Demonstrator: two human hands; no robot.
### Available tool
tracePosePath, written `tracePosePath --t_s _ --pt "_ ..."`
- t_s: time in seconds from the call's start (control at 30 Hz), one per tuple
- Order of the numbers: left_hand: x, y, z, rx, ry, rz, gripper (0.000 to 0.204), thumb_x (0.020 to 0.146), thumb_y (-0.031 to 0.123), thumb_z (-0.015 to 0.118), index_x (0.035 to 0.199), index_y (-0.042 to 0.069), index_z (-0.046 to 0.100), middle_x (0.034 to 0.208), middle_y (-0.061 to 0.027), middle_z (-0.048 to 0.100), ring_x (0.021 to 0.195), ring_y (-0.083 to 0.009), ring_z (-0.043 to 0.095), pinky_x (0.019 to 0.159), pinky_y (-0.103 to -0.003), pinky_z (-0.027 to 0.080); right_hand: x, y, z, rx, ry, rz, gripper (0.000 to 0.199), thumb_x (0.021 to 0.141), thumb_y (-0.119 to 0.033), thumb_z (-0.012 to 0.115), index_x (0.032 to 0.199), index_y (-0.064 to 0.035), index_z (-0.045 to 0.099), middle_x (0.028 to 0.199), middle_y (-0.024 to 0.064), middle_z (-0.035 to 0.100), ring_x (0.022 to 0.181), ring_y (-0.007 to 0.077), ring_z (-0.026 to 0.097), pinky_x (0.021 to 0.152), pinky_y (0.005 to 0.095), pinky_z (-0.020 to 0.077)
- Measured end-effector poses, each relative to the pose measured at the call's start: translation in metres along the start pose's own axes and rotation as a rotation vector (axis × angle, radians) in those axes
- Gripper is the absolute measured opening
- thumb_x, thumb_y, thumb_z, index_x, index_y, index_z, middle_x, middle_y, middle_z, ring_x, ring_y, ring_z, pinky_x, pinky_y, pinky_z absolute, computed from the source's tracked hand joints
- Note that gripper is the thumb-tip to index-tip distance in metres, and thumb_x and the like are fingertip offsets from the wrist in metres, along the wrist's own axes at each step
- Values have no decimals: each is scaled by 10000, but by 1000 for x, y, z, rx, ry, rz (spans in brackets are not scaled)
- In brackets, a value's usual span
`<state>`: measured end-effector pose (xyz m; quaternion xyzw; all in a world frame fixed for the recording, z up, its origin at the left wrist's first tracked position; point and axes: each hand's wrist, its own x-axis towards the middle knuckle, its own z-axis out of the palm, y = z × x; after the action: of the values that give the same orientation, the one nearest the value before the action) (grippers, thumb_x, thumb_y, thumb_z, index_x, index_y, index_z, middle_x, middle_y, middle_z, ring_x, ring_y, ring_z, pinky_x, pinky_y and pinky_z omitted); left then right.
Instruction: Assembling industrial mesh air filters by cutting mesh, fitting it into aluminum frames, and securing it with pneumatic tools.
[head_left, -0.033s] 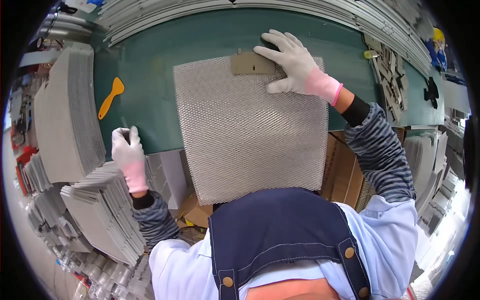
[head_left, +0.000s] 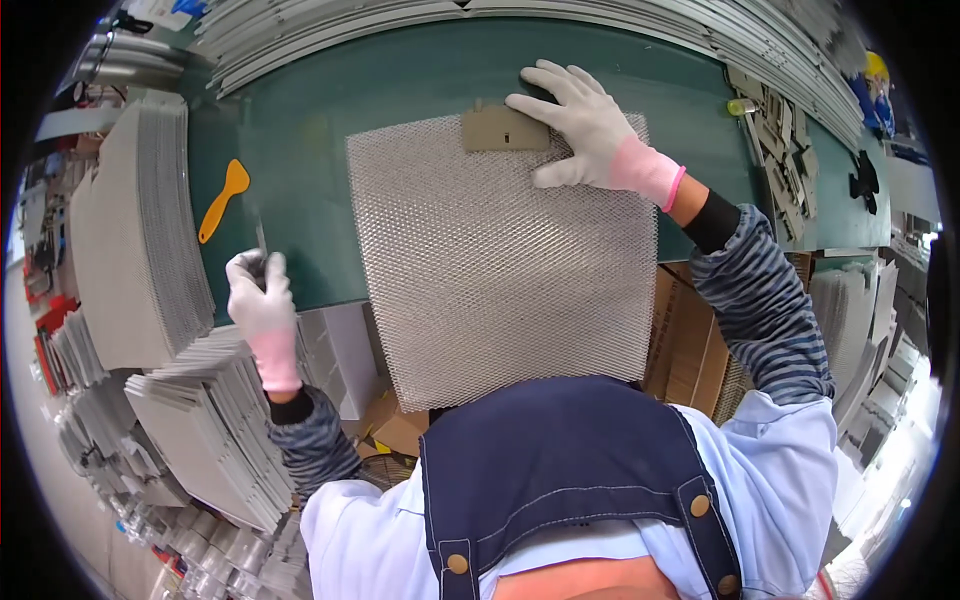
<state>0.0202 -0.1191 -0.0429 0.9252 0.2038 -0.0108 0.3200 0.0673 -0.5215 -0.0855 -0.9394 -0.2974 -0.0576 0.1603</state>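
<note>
Right hand (head_left: pixel 580 128) spread wide over far end of mesh sheet (head_left: pixel 510 270), against beige plate (head_left: pixel 500 130); near left, we see left hand (head_left: pixel 264 300) curled, pinching thin strip (head_left: pixel 261 236).

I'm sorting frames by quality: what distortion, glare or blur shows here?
In the head view, fisheye bending bows the long pale strips along the top and the corners go black; glare whites out the far right edge; the mesh sheet glints; the thin item at the left hand is blurred, its kind unclear; the right hand looks fairly sharp.
</note>
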Motion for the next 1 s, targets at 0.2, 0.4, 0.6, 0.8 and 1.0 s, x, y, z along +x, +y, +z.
tracePosePath --t_s 0.2,0.4,0.6,0.8,1.0 --pt "-50 113 69 105 -374 1090 429 829 -34 529 1231 105 589 974 -115 597 784 -236 637 643 -338 545 -2 -8 -4 -13 14 7 837 658 -619 708 1328 -156 513 1404 161 411 1362 364 314 1127 518 259" --pt "-30 101 105 377 -115 1230 482 780 54 584 1210 266 632 906 -58 576 769 -216 630 560 -317 550 -1 -4 2 10 39 -6 831 660 -608 713 1334 -167 510 1406 155 410 1365 365 309 1130 518 253" --pt "-16 64 79 456 16 1118 508 761 7 591 1196 262 655 857 -58 575 700 -214 618 552 -322 540 -2 0 -4 9 -6 8 811 671 -593 715 1333 -172 507 1429 160 381 1382 367 273 1141 513 234" --pt "34 59 33 515 573 1022 437 755 69 673 1171 197 638 873 -26 575 821 -224 578 734 -363 482 30 -30 -35 -75 -315 60 830 631 -485 795 1296 -73 518 1267 135 507 1249 352 432 1053 466 357" --pt "30 89 44 411 372 1093 331 770 115 686 1099 149 663 1014 -40 593 920 -244 574 784 -377 479 35 -40 -26 -68 -180 82 794 621 -428 821 1248 -27 543 1199 141 535 1187 326 477 999 437 401"
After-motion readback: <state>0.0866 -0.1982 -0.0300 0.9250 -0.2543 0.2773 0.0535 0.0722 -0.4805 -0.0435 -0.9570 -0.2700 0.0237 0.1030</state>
